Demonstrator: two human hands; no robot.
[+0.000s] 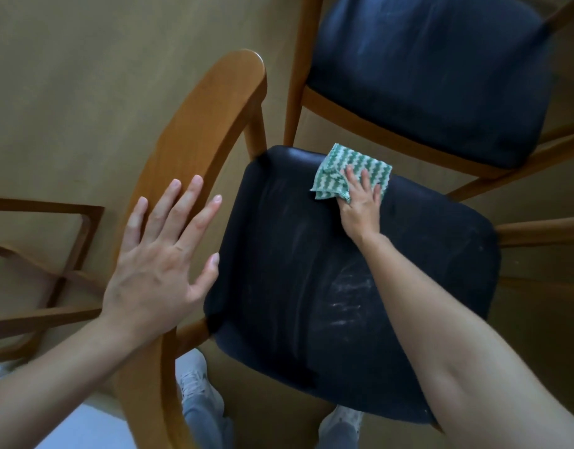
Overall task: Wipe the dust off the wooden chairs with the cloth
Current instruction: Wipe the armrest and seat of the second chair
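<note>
Green-and-white zigzag cloth (342,157) lies folded at the far edge of the near wooden chair's dusty black padded seat (295,254), pressed flat under the right hand (363,209), whose fingers are straight and spread. The left hand (159,254) rests wide open on the curved wooden backrest (201,118). A second wooden chair with a dark seat (425,76) stands just beyond.

Head view checked: no readable text, label, brand, number or sign on any surface.
</note>
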